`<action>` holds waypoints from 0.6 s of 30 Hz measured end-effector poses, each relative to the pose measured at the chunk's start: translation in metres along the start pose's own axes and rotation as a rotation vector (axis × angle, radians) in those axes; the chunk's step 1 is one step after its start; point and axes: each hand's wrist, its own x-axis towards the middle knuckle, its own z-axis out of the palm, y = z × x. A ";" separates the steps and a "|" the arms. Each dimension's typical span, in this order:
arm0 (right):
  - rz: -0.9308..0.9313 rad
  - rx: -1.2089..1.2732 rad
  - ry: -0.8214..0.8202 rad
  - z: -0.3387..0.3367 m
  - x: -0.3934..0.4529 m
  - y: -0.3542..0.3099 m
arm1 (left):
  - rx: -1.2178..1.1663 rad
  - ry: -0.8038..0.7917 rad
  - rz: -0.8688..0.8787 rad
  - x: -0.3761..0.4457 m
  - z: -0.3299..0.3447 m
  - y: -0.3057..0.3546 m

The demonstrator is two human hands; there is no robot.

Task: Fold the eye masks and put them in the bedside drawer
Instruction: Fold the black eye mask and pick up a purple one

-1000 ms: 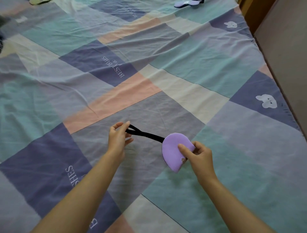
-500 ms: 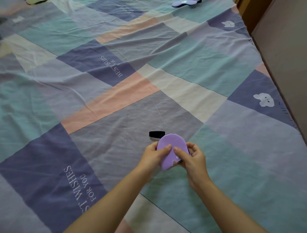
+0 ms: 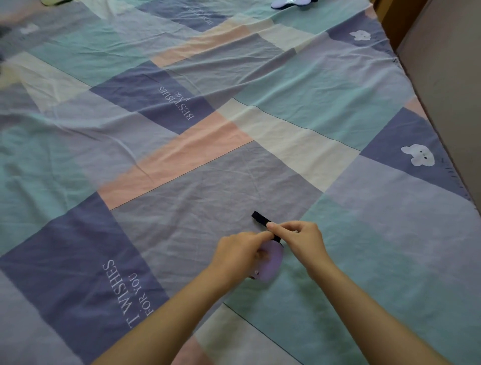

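Note:
A folded purple eye mask (image 3: 272, 263) lies low on the patchwork bedsheet (image 3: 182, 130), partly hidden under my hands. My left hand (image 3: 240, 254) presses on and grips the mask's left side. My right hand (image 3: 299, 238) pinches the mask's black elastic strap (image 3: 261, 218), which sticks out up and to the left of my fingers. A second purple eye mask (image 3: 289, 3) rests at the far top edge of the bed, away from both hands.
The bed's right edge (image 3: 426, 125) runs diagonally along a grey-brown wall or panel (image 3: 453, 78). A wooden piece of furniture (image 3: 395, 23) shows at the top right corner. A pale yellowish item (image 3: 53, 2) lies at the top left.
My left hand let go of the stretched strap and came in onto the mask. My right hand moved from the mask body up to the strap, which now points up-left.

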 end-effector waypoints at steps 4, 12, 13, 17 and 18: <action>-0.014 -0.133 0.071 0.002 0.003 0.004 | 0.097 -0.043 0.041 -0.003 0.004 -0.006; 0.206 0.353 -0.023 0.018 -0.002 0.001 | 0.109 -0.165 0.015 -0.008 0.010 -0.017; 0.247 0.429 -0.053 0.018 -0.002 0.000 | 0.115 -0.173 0.024 -0.009 0.011 -0.018; 0.232 0.509 -0.047 0.018 0.001 -0.002 | 0.125 -0.179 0.046 -0.016 0.016 -0.023; 0.218 0.498 -0.050 0.017 0.002 -0.003 | 0.121 -0.177 0.050 -0.017 0.016 -0.024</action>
